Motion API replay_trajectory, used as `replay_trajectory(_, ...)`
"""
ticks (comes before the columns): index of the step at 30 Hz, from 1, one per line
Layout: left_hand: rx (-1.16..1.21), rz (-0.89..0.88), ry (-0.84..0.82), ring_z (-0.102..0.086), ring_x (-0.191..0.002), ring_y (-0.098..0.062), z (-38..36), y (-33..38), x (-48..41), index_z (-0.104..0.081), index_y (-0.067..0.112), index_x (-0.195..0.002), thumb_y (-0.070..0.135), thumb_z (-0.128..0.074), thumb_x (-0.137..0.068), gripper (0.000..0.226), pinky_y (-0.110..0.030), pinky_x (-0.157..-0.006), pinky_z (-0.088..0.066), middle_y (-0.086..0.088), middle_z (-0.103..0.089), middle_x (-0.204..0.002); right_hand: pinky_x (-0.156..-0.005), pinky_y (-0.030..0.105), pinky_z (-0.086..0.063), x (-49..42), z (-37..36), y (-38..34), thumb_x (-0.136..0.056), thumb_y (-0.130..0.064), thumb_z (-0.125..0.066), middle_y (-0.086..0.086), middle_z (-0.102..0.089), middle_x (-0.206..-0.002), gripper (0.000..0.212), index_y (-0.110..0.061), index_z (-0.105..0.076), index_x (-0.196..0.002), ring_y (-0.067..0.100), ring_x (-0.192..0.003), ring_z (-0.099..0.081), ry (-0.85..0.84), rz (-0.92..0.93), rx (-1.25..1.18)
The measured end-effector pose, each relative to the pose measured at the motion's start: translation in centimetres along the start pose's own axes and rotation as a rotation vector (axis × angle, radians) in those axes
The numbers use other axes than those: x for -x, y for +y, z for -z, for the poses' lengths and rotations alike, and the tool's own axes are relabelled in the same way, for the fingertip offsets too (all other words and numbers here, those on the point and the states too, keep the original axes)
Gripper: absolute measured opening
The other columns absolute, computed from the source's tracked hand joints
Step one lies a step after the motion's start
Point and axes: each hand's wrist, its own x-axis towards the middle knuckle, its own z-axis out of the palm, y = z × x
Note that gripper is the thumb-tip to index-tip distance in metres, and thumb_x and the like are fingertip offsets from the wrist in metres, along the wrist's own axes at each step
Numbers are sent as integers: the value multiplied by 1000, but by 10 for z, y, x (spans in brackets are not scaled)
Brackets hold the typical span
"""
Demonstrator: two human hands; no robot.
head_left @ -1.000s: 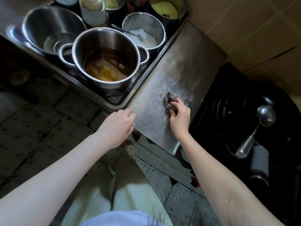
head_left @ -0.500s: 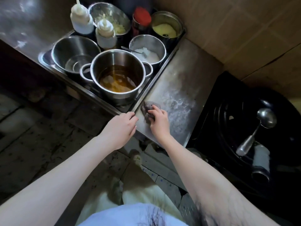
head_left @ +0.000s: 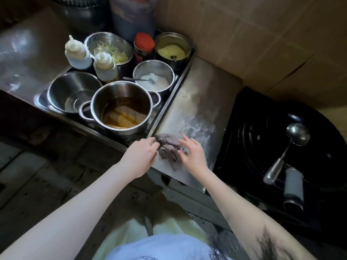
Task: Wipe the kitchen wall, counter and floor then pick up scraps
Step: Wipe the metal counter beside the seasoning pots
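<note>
Crumpled grey cloth sat on the steel tabletop near its front edge, wet streaks just beyond. Left hand pinched its left side, right hand pressed fingers on its right. Steel pot of brown liquid in a tray crowded the left; black wok with ladle on the right.

We see a crumpled grey rag bunched at the front left corner of the steel surface, which shows wet, soapy streaks toward its right edge.
</note>
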Motion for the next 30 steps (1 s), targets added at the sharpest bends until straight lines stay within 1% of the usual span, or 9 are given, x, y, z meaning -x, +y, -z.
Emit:
replay_trajectory(2, -43, -67, -2, -57, -105, -27, 4, 1, -8, -54, 15, -123, 26, -44, -97, 30, -38, -87, -48, -7, -53, -129, -112, 41, -28, 7, 4, 3, -87, -14, -63, 1, -46, -144, 43, -20, -57, -128, 26, -134, -36, 31, -71, 1)
replay_trajectory(6, -126, -227, -50, -52, -113, -25, 10, 3, -19, -48, 19, -125, 29, -35, -99, 31, -35, -88, -38, -2, -49, -132, -115, 39, -22, 35, 13, -1, -90, -17, -60, 1, -38, -149, 47, -23, -50, -135, 25, -137, -30, 94, -208, 69)
replay_trajectory(11, -240, -372, -73, -45, -126, -24, 15, 18, -33, -42, 19, -132, 31, -35, -99, 36, -36, -94, -36, -3, -43, -142, -116, 44, -20, 87, 18, 8, -91, -18, -58, 0, -34, -151, 48, -26, -46, -137, 24, -139, -27, 244, -367, 104)
replay_trajectory(15, -292, -512, -115, -46, -125, -26, 14, 46, -42, -41, 17, -132, 30, -35, -99, 35, -37, -99, -36, -6, -41, -143, -118, 42, -17, 127, 21, 20, -93, -20, -53, -4, -30, -153, 48, -27, -43, -139, 22, -140, -23, 329, -499, 82)
replay_trajectory(17, -320, -581, -137, -45, -126, -26, 10, 64, -44, -39, 17, -134, 30, -35, -100, 37, -38, -98, -37, -6, -38, -146, -117, 41, -16, 148, 22, 29, -93, -22, -52, -6, -30, -153, 48, -29, -42, -140, 21, -140, -23, 364, -567, 99)
replay_trajectory(21, -374, -747, -159, -45, -124, -26, -3, 110, -49, -36, 17, -136, 29, -37, -99, 38, -36, -95, -38, -5, -39, -141, -114, 41, -20, 190, 28, 50, -92, -22, -55, -7, -33, -152, 48, -29, -44, -138, 23, -138, -26, 437, -705, 103)
replay_trajectory(24, -389, -856, -189, -41, -129, -27, -14, 151, -51, -31, 19, -144, 32, -37, -99, 47, -37, -98, -35, -5, -32, -149, -113, 44, -22, 225, 34, 65, -91, -21, -56, -5, -36, -150, 48, -27, -46, -137, 25, -137, -29, 491, -795, 88)
replay_trajectory(26, -448, -943, -194, -38, -132, -28, -23, 181, -52, -28, 19, -146, 35, -38, -99, 51, -38, -99, -35, -6, -27, -153, -112, 44, -25, 251, 40, 76, -91, -21, -56, -4, -37, -150, 48, -26, -46, -137, 27, -136, -30, 538, -859, 76)
replay_trajectory(30, -517, -1045, -210, -40, -130, -27, -42, 244, -52, -26, 17, -146, 32, -36, -100, 49, -37, -99, -37, -7, -27, -153, -112, 41, -23, 302, 52, 102, -92, -17, -54, -1, -39, -148, 45, -23, -47, -136, 27, -137, -29, 611, -984, 64)
